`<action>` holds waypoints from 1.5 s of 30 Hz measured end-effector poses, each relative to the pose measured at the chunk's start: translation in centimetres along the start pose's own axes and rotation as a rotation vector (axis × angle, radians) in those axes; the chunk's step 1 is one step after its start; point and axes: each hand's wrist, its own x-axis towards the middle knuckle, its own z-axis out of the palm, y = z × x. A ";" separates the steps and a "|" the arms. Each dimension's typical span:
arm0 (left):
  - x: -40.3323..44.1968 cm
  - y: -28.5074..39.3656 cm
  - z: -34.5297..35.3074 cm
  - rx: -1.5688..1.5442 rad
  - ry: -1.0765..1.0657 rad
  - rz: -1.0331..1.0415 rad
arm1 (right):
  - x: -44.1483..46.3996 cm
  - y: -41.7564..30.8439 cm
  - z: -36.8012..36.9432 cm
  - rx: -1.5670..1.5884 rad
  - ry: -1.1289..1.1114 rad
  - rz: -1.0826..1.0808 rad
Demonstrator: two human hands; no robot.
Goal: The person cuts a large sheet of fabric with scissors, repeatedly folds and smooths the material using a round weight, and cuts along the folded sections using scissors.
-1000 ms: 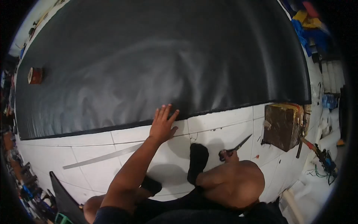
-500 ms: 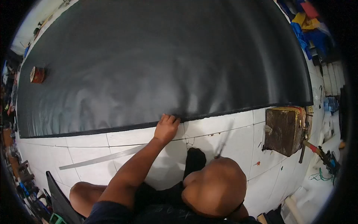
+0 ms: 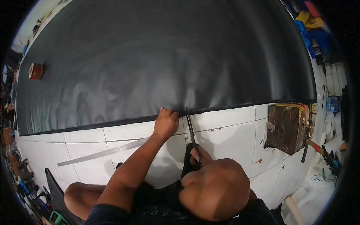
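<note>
Dark-handled scissors (image 3: 192, 134) are gripped in the right hand (image 3: 196, 156), the fingers closed around the handles and partly hidden by the raised knee. The blades are pointed away from the body, their tips laid across the near edge of a large black sheet (image 3: 157, 67), just beyond the grip. To the left of the blades, that same edge is grasped by the left hand (image 3: 167, 123), its fingers curled tightly; the underside of the hold cannot be seen. The sheet is spread across a white tiled floor (image 3: 228, 137). Behind the left forearm, a flat metallic strip (image 3: 101, 153) is partly covered. A worn brown block (image 3: 283, 129) is set at the sheet's right corner, and a small reddish roll (image 3: 35, 71) is placed toward its left end.
</note>
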 end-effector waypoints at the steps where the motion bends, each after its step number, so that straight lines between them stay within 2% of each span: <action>1: 0.0 0.2 -0.3 -0.016 0.004 -0.015 | 0.7 0.3 0.3 0.019 -0.012 -0.032; 3: 0.2 0.8 -0.7 -0.040 0.023 -0.032 | 1.9 1.1 0.8 0.010 -0.047 -0.100; 6: 0.5 1.1 -0.3 -0.068 0.063 -0.068 | 2.2 2.2 0.9 -0.050 -0.005 0.144; 8: 0.5 1.1 0.1 -0.066 0.078 -0.087 | 1.9 -0.1 1.7 -0.144 0.024 -0.134; 15: 0.5 1.0 0.8 -0.043 0.092 -0.095 | 2.8 0.0 2.2 -0.237 0.030 -0.100; 23: 0.8 1.4 0.6 -0.041 0.080 -0.135 | 3.9 2.1 2.3 -0.061 0.006 -0.113; 26: 0.6 1.0 0.8 -0.027 0.070 -0.112 | 3.5 1.1 2.9 -0.214 0.103 -0.167; 29: 0.5 0.7 1.1 -0.035 0.057 -0.117 | 4.3 2.7 2.8 -0.110 0.053 -0.171; 33: 0.4 0.7 1.0 -0.063 0.099 -0.107 | 4.5 -0.1 3.1 -0.201 0.088 -0.245; 35: 0.4 0.6 1.1 -0.067 0.113 -0.095 | 5.8 -0.2 3.2 -0.081 0.058 -0.210; 39: 0.1 0.4 1.1 -0.062 0.081 -0.092 | 6.9 -0.7 3.4 -0.075 0.015 -0.265; 41: 0.0 0.3 1.1 -0.055 0.078 -0.095 | 7.0 -0.9 3.5 -0.136 0.088 -0.200; 45: -0.6 -0.2 -0.2 0.014 -0.010 0.001 | 7.1 -1.0 3.0 -0.212 0.078 -0.249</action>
